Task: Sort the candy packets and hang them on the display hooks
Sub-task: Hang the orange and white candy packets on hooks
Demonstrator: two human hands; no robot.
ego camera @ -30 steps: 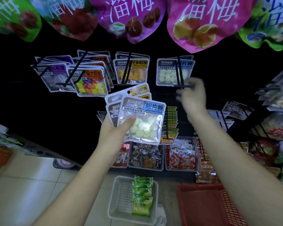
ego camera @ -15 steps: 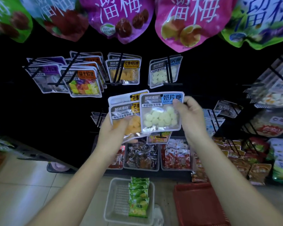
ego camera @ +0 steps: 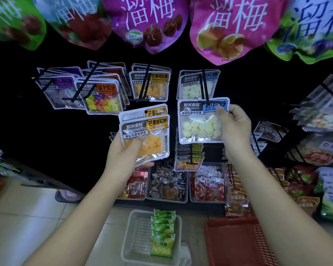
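Observation:
My right hand (ego camera: 234, 125) pinches the blue-label packet of white milk tablets (ego camera: 200, 123) by its top right corner. The packet's top edge sits at the tip of the black display hook (ego camera: 204, 87), where matching white-tablet packets (ego camera: 197, 85) hang. My left hand (ego camera: 125, 156) grips two orange-label mango candy packets (ego camera: 146, 135), fanned one behind the other, below the hook holding more mango packets (ego camera: 150, 85). Further left hang packets of coloured cube candy (ego camera: 102, 96) and purple-label packets (ego camera: 58, 91).
Large plum bags (ego camera: 148, 22) hang overhead. Below the hooks stand bins of red and brown snacks (ego camera: 167, 185). On the floor sit a white basket (ego camera: 129, 246) with green packets and a red basket (ego camera: 236, 242). More goods fill racks at the right (ego camera: 319, 131).
My right hand came back from the hook, took the white-tablet packet off the stack in my left hand, and raised it to the hook. The mango packets stay in my left hand.

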